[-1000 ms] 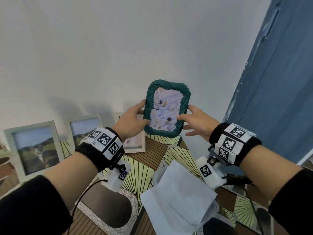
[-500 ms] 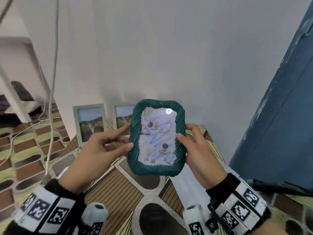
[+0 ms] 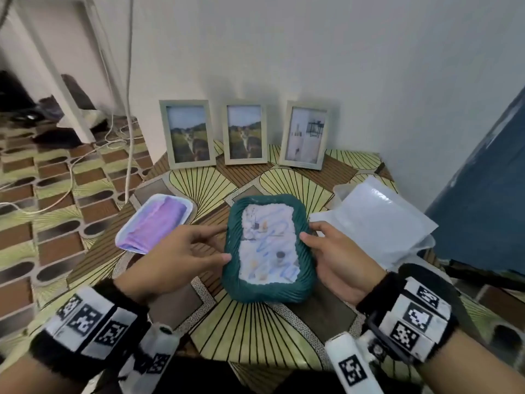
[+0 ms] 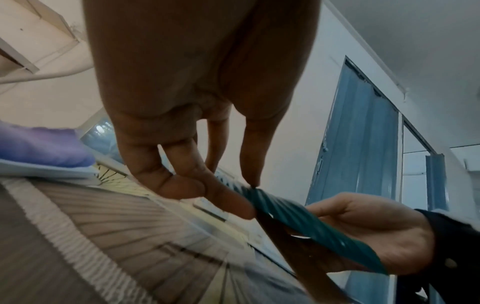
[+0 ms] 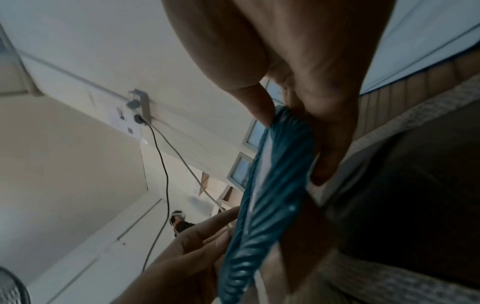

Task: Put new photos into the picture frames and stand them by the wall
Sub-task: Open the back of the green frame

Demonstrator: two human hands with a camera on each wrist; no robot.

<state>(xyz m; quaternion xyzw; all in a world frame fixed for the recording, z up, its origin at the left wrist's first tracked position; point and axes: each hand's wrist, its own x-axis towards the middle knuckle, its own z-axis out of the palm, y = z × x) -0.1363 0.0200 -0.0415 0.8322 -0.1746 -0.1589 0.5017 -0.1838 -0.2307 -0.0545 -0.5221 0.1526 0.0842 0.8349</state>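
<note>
I hold a teal ribbed picture frame (image 3: 270,291) low over the middle of the table, face up and tilted toward me. It has a pale photo (image 3: 268,245) with blue streaks in it. My left hand (image 3: 220,245) pinches its left edge, thumb on the rim (image 4: 311,226) and fingers (image 4: 228,197) under it. My right hand (image 3: 311,237) grips the right edge, thumb on the front rim (image 5: 275,174) and fingers behind. A brown back part (image 4: 288,253) shows beneath the frame. Three pale frames (image 3: 189,133) (image 3: 245,133) (image 3: 305,135) with photos stand against the wall.
A white tray with a purple cloth (image 3: 156,220) lies left of the frame. White plastic wrapping (image 3: 375,220) lies at the right. The patterned table (image 3: 255,331) ends near a blue door (image 3: 483,194). Cables (image 3: 129,109) hang and trail at the left.
Both hands have brought the teal frame down from in front of the wall to low over the table, nearer to me. My view has tipped downward.
</note>
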